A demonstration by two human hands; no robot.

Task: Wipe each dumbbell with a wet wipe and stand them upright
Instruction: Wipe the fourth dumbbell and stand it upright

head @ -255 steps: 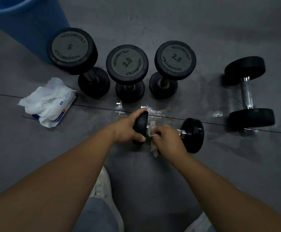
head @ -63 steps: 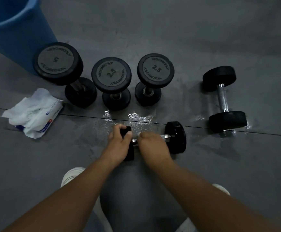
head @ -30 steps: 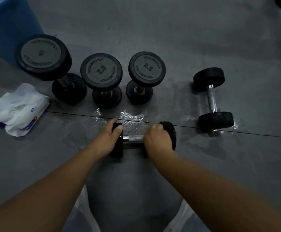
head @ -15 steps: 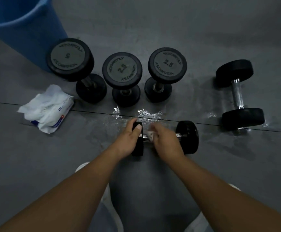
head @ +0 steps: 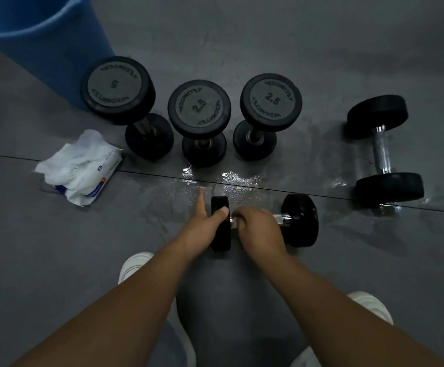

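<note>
The dark grey rubber floor (head: 268, 35) shines wet just beyond the grip. On that film the small black round-headed dumbbell with chrome handle (head: 300, 221) could slip or roll away when it is tipped upright. It lies flat. The left hand (head: 205, 226) clamps its left head. The right hand (head: 260, 229) is curled round the handle, probably over a wipe. The free head sticks out to the right of the grip.

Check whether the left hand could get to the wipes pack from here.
Probably yes. The left hand grips the near dumbbell, and only bare floor lies between it and the wipes pack; it must let go first.
</note>
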